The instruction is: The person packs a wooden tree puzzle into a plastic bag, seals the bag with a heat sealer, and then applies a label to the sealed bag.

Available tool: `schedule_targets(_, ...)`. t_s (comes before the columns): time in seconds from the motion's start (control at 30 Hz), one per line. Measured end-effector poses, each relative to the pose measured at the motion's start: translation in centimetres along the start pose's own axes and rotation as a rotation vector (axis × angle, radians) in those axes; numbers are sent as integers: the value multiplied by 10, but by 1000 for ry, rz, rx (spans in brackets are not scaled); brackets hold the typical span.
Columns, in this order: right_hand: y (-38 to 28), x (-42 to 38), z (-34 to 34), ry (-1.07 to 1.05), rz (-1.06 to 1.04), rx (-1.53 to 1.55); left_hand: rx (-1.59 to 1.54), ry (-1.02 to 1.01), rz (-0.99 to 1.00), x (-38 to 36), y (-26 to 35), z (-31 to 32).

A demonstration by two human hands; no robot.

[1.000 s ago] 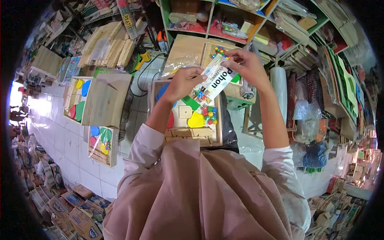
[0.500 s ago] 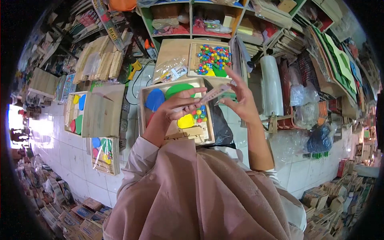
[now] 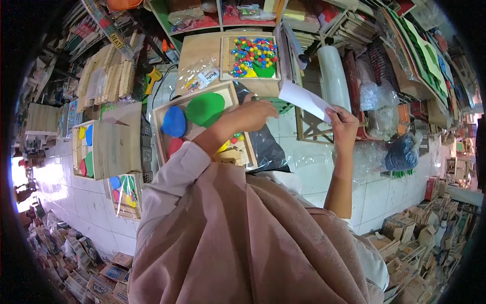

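Note:
My right hand [image 3: 345, 123] pinches the lower right end of a white strip of paper [image 3: 306, 101], held up over the floor right of the boxes. My left hand [image 3: 254, 115] is away from the paper, above the right edge of a wooden tray [image 3: 157, 133]. Its fingers reach to the right, loosely bent, with nothing seen in them. Inside the tray lie a green disc [image 3: 205, 109], a blue rounded piece [image 3: 174, 121] and a red piece [image 3: 175, 146]. My left forearm hides part of the yellow piece and the small coloured beads there.
Behind stands another wooden tray [image 3: 225, 55] full of coloured beads [image 3: 255, 54]. Beside it lies a plastic packet [image 3: 202, 79]. Black plastic [image 3: 267, 147] lies right of the near tray. A clear plastic roll [image 3: 334, 76] stands at the right; wrapped boxes [image 3: 125, 195] sit at the left.
The strip has gone from between both hands into my right hand alone, moving right and turning its plain side up. My left hand has let go of it. The view has shifted slightly.

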State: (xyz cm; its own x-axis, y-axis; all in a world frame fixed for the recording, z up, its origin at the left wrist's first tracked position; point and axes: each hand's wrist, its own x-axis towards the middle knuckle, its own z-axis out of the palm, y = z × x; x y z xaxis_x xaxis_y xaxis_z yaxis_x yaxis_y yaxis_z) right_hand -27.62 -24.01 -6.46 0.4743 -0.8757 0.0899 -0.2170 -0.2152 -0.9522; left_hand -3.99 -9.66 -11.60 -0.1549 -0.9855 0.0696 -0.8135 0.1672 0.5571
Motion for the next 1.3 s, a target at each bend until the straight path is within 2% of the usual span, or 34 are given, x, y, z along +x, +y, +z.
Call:
schedule_targets(0.07,26,-3,-11,17,42,-73,161,146,107,8,-7,30)
schedule_targets(0.13,35,-10,-18,49,-27,-156,227,-26,46,20,-12,39)
schedule_targets(0.2,32,-18,-21,81,-56,-202,206,-517,-181,39,-6,16)
schedule_targets(0.3,18,-19,-24,72,-628,-580,218,-418,-64,39,-10,7)
schedule_targets(0.33,10,-15,-21,84,-811,-599,165,-216,33,31,-13,7)
schedule_targets(0.47,-10,-15,-18,75,-969,-636,153,-56,99,17,16,-33)
schedule_targets(0.57,-11,-11,-18,87,-943,-574,86,60,174,9,29,-49)
schedule_targets(0.67,-15,-15,-19,-48,-286,-388,62,115,208,4,36,-59)
schedule_targets(0.77,6,3,-21,-309,119,-228,86,84,218,7,41,-67)
schedule_targets(0.8,17,7,-13,-308,176,-103,91,56,217,9,42,-69)
schedule_targets(0.9,17,25,2,-546,177,-331,17,86,200,5,55,-79)
schedule_targets(0.93,44,30,12,-530,200,-96,-24,113,193,2,58,-81)
schedule_targets(1.03,41,34,34,-571,299,2,-148,560,38,-34,36,-91)
schedule_targets(1.1,50,34,40,-584,362,82,4,852,-352,-97,-1,-86)
schedule_targets(1.17,50,32,42,-588,379,117,-29,843,-684,-171,-37,-77)
schedule_targets(1.23,57,31,44,-625,387,104,8,894,-1035,-291,-124,8)
schedule_targets(1.3,60,29,47,-641,409,97,-629,787,-1333,-258,-34,-15)
